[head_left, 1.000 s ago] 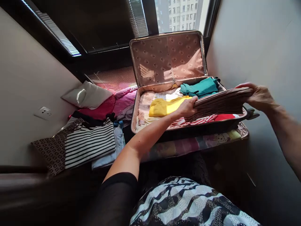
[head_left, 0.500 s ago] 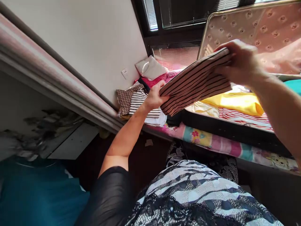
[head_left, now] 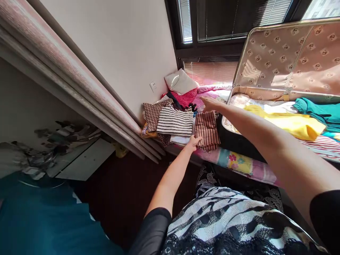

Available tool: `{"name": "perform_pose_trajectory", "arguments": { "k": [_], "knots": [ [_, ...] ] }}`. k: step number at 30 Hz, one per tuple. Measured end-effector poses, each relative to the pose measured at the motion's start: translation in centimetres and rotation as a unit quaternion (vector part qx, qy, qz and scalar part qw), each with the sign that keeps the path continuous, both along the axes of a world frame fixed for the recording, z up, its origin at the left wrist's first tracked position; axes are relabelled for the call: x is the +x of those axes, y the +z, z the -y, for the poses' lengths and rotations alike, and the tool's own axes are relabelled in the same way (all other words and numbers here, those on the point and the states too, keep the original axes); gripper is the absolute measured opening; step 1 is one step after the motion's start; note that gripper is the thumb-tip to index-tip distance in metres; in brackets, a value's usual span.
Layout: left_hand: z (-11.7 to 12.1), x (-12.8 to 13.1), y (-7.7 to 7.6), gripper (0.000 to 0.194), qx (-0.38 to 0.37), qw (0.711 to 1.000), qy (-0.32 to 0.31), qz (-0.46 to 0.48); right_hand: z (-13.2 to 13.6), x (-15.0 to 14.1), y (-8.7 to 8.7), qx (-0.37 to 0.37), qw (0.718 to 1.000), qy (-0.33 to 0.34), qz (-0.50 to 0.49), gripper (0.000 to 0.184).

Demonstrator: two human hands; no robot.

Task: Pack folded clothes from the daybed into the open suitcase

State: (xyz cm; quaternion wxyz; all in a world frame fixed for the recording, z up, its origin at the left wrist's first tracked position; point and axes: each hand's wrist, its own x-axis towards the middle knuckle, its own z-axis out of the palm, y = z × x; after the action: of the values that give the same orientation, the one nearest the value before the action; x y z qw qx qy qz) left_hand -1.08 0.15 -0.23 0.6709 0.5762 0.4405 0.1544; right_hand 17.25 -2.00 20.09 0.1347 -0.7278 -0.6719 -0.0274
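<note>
The left hand [head_left: 195,141] pinches the near edge of a brown striped cloth [head_left: 207,129], laid down, not yet released; the right hand [head_left: 210,103], grip unclear, is by its far edge. Rightward, an open suitcase [head_left: 281,58] holds more clothes [head_left: 285,122].

The brown striped garment [head_left: 207,128] is matt, creased cloth.

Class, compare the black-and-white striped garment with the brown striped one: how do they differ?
Colour: the black-and-white garment has a pale ground; the brown garment has a brown one.
Place: the brown garment lies beside the suitcase; the black-and-white garment lies farther from it.
Contact: the left hand touches the brown garment; neither hand touches the black-and-white garment.
Shared: dark stripes.
</note>
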Motion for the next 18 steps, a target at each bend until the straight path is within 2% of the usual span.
{"name": "perform_pose_trajectory", "arguments": {
  "k": [2, 5, 8, 11, 13, 14, 16, 18],
  "knots": [
    [0.0, 0.4, -1.4, 0.070, 0.018, 0.999, 0.015, -0.040, 1.9, 0.3, -0.4, -0.015, 1.000, -0.007, -0.004, 0.090],
    [0.1, -1.1, -3.3, 0.068, 0.084, 0.994, -0.002, -0.073, 7.6, 1.9, -1.4, -0.022, 1.000, -0.016, -0.003, 0.084],
    [0.3, -2.9, -5.3, 0.057, 0.228, 0.970, -0.025, -0.085, 15.8, 5.0, -2.3, -0.012, 0.997, -0.075, 0.002, 0.075],
    [0.7, -3.3, -6.4, 0.045, 0.307, 0.950, -0.010, -0.049, 25.0, 9.5, -2.7, 0.006, 0.977, -0.209, -0.048, 0.066],
    [1.6, -2.7, -6.0, 0.039, 0.334, 0.943, -0.003, -0.013, 31.1, 12.5, -3.0, 0.015, 0.948, -0.301, -0.097, 0.059],
    [2.2, -2.2, -5.3, 0.036, 0.350, 0.937, -0.003, 0.008, 34.0, 13.7, -3.2, 0.019, 0.933, -0.340, -0.117, 0.056],
    [3.7, -0.9, -3.0, 0.033, 0.394, 0.917, -0.012, 0.059, 38.8, 15.6, -4.0, 0.023, 0.903, -0.403, -0.144, 0.049],
    [5.3, 1.1, 0.1, 0.030, 0.450, 0.884, -0.038, 0.118, 42.1, 16.7, -5.2, 0.016, 0.878, -0.451, -0.162, 0.043]
  ]
}}
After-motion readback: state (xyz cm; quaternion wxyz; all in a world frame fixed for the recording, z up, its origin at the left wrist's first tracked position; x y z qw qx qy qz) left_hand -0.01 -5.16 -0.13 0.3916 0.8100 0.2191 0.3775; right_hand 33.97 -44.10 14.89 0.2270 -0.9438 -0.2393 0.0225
